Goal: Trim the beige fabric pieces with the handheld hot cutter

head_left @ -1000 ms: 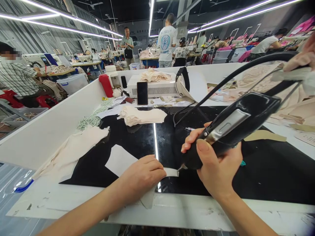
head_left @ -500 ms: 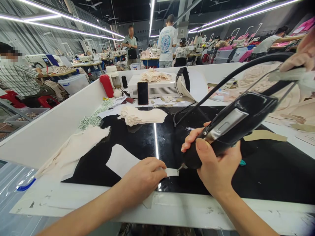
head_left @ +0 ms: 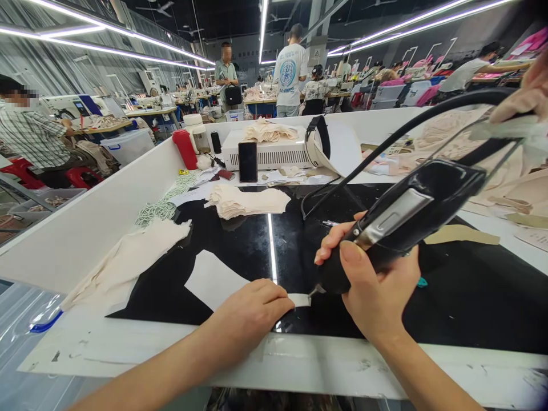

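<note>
My right hand [head_left: 377, 285] is wrapped round a bulky black corded handheld tool [head_left: 398, 217] with a silver lever on its side. The tool slants down to the left, and its small metal tip [head_left: 315, 290] touches the end of a narrow white strip [head_left: 300, 299]. My left hand [head_left: 252, 314] presses the strip against the glossy black work surface [head_left: 240, 240], fingers bent and close together. Most of the strip lies hidden under these fingers. Beside the left hand is a white flat piece [head_left: 214, 279], partly covered by it.
A stack of cream fabric pieces [head_left: 248, 202] and a phone [head_left: 248, 162] are farther back, before a white vented box [head_left: 274, 154]. More cream fabric [head_left: 137, 257] lies at left. The tool's black cable [head_left: 385, 142] arches across the right side. Several people work beyond the table.
My left hand has shifted slightly, its fingers now lower and a little farther right over the strip. The right hand and the tool stay almost in place.
</note>
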The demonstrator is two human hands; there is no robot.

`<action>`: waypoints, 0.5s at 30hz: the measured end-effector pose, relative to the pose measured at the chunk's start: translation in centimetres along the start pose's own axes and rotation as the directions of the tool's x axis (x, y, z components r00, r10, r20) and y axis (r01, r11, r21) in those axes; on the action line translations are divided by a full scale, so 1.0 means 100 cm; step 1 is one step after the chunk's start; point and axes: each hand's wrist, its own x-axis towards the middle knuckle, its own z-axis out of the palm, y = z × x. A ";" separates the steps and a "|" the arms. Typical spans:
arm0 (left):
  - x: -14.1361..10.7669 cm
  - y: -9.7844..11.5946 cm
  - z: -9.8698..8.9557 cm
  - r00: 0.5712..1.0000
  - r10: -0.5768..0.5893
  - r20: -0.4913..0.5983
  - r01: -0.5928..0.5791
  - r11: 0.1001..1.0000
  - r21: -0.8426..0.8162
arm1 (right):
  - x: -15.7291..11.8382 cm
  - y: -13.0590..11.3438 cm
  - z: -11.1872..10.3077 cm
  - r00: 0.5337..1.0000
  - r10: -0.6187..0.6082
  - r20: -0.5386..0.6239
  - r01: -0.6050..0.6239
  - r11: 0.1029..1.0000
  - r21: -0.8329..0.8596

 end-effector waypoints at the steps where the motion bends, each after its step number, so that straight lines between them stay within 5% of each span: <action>1: 0.000 0.001 0.000 1.000 -0.006 0.003 0.006 1.000 0.007 | 0.000 0.000 0.000 1.000 -0.002 -0.001 0.002 1.000 -0.004; 15: 0.000 0.009 -0.004 0.999 0.045 -0.013 -0.043 0.991 0.123 | 0.002 -0.003 0.006 0.999 0.045 -0.015 -0.044 0.997 0.063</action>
